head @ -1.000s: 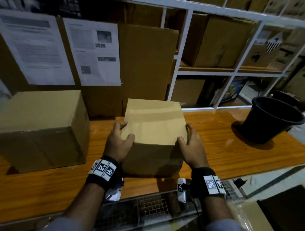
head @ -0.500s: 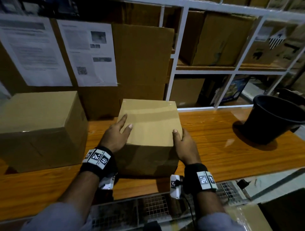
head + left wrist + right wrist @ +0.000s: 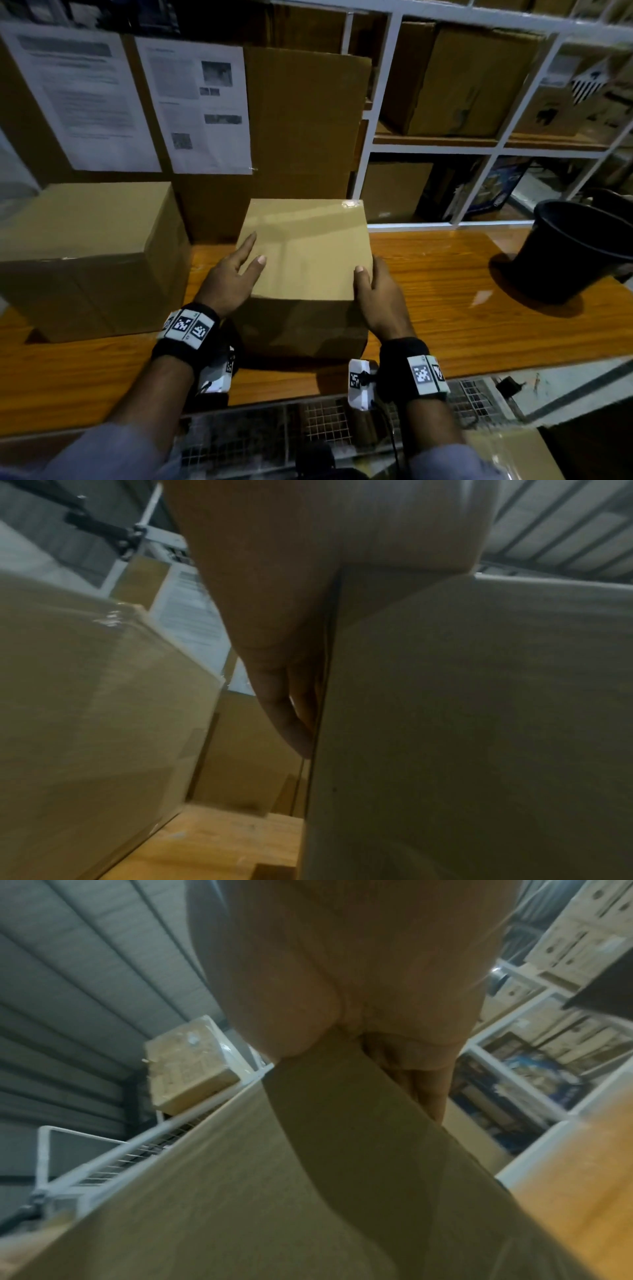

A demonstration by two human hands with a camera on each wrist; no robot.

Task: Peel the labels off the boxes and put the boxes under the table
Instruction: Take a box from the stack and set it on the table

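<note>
A small plain cardboard box (image 3: 308, 253) stands on the wooden table (image 3: 445, 308) in front of me. My left hand (image 3: 233, 274) lies against its left side, straight fingers and thumb spread onto the top; the left wrist view shows the fingers (image 3: 284, 696) flat on the box's side wall (image 3: 479, 723). My right hand (image 3: 380, 298) grips the near right top corner, thumb on top and fingers down the right side. In the right wrist view the box (image 3: 240, 1191) fills the lower frame. No label shows on the faces in view.
A larger cardboard box (image 3: 85, 257) stands close to the left. A black bucket (image 3: 575, 250) sits on the table at the right. Behind are printed sheets (image 3: 202, 109) on upright cardboard and a white rack of boxes (image 3: 459, 78). Wire mesh (image 3: 318, 421) runs below the table's front edge.
My left fingers have straightened and spread over the top's left edge. My right hand has slid back to the near right corner, thumb now on top.
</note>
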